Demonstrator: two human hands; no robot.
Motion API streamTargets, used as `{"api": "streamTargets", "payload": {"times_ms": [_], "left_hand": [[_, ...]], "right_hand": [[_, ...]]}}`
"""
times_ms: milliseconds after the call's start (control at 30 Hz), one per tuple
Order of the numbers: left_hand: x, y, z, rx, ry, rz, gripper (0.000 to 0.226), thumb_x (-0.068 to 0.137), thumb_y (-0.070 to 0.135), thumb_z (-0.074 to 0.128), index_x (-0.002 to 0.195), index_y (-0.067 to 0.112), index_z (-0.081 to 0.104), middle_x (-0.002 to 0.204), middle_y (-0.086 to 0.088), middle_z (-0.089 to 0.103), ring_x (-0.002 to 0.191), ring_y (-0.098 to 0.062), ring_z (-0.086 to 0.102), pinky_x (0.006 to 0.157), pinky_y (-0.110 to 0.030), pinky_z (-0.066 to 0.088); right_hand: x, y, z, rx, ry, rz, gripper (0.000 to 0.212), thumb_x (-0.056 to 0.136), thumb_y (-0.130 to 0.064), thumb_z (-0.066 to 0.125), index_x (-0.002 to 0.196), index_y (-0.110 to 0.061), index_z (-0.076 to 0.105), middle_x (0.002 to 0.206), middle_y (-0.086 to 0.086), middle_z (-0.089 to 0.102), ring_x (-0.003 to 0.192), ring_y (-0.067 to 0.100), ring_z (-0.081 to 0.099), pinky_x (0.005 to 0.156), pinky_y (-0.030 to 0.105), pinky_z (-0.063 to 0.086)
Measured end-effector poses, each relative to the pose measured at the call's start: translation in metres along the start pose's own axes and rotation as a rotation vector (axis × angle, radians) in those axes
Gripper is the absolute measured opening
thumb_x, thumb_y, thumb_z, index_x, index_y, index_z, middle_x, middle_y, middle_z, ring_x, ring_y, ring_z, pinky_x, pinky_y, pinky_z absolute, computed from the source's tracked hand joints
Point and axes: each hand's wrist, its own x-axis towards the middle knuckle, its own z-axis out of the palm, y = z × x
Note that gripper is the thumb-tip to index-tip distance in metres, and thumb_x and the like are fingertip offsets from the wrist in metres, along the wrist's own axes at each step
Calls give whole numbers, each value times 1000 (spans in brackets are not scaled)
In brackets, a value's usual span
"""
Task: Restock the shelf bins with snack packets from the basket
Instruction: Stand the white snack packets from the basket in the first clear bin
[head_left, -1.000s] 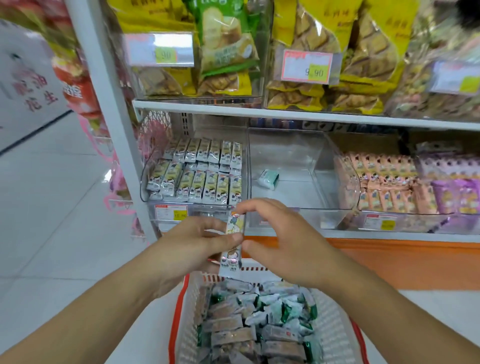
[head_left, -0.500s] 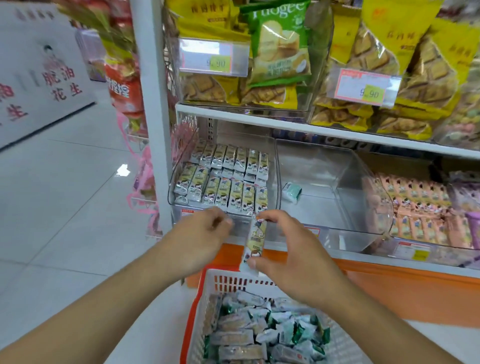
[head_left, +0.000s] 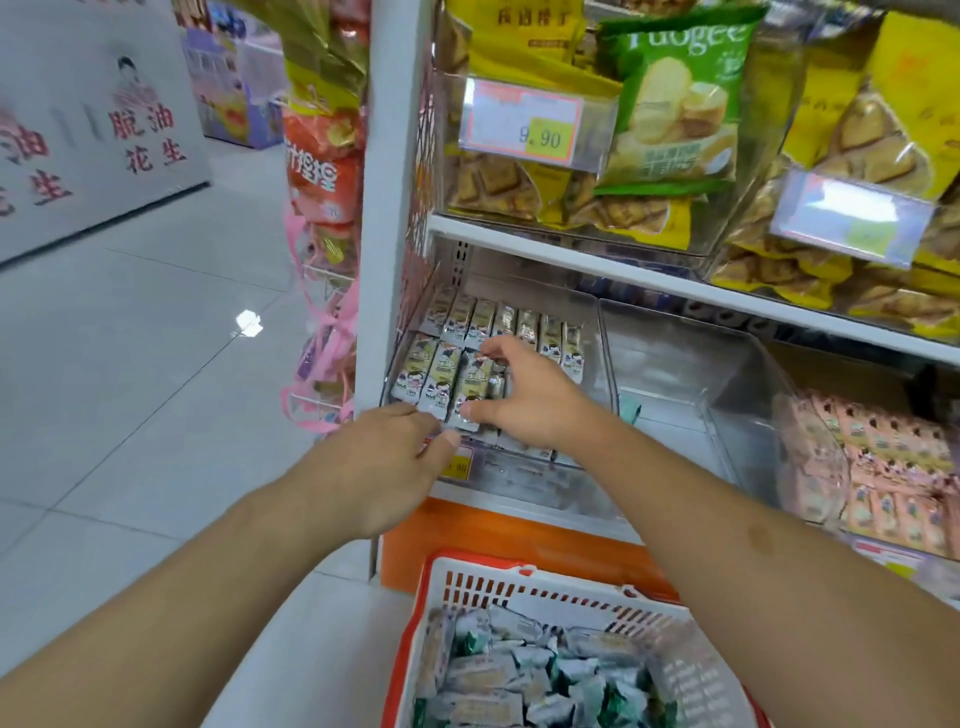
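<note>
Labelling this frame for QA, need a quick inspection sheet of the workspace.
Surface: white shelf with clear bins over an orange base.
Job's things: left bin holds rows of snack packets; middle bin nearly bare, one teal packet; basket on the floor holds more packets.
Clutter: nothing seen.
Grippers: right hand reaches into the left bin, fingers on a packet; left hand at the bin's front edge, grip unclear.
Cables: nothing seen.
Surroundings: upper shelf with yellow and green bags, price tag, tiled floor.
</note>
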Motion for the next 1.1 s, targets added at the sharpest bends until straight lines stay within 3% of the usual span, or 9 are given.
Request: {"api": "streamTargets", "payload": {"times_ms": [67,200,300,500,633,733,900,1033,1100], "left_hand": [[0,-2,0,-13,-9,1,53,106,56,31,141,26,58,134,5,56,126,-16,51,110,-39,42],[0,-4,2,26,-8,26,54,105,57,32,143,26,55,135,5,56,128,-17,51,110,-42,43],[-2,-3,5,34,-3,37,56,105,57,33,145,23,53,140,3,54,131,-19,50,111,-42,43],[-6,2,11,49,99,140,34,105,43,45,123,24,66,122,3,60,114,-19,56,98,-42,51],[-17,16,27,50,-25,165,25,103,39,51,111,25,70,106,2,69,100,-20,63,88,-36,52],[-28,25,54,153,-238,175,26,105,42,48,105,23,66,93,1,68,86,-20,63,80,-35,52],[-54,17,116,250,-621,113,44,108,49,39,105,15,66,100,-6,67,93,-26,62,88,-42,52],[-76,3,151,296,-815,26,51,109,50,35,105,10,66,106,-13,68,98,-30,64,90,-44,51],[-80,-3,160,325,-846,8,49,109,51,33,101,14,64,105,-12,67,97,-28,64,88,-42,51]], "right_hand": [[8,-2,5,10,-36,16,73,91,-38,80,151,-28,40,136,-2,55,96,13,63,76,27,49],[12,3,14,-115,-43,-45,78,100,-45,67,164,-26,28,170,-5,26,153,18,31,119,27,25],[5,9,17,-120,-34,-58,81,101,-52,61,167,-30,19,174,-13,8,161,14,5,130,38,9],[-55,12,12,-39,165,-153,69,101,-43,63,161,-27,33,167,-9,29,154,12,20,126,35,19],[-125,25,31,38,159,-172,53,100,-38,63,148,-26,46,146,-11,44,136,8,41,112,28,36],[-169,53,64,43,5,-63,38,102,-34,63,136,-24,49,127,-10,52,113,7,52,93,22,42],[-221,127,146,-150,-507,202,20,101,-28,61,113,-20,47,108,6,59,98,28,62,88,48,55],[-257,152,187,-260,-696,305,49,102,-28,58,141,-3,42,101,11,62,87,29,64,64,43,52],[-264,154,200,-288,-712,340,53,101,-18,59,148,-2,40,115,14,61,95,30,63,68,44,52]]}}
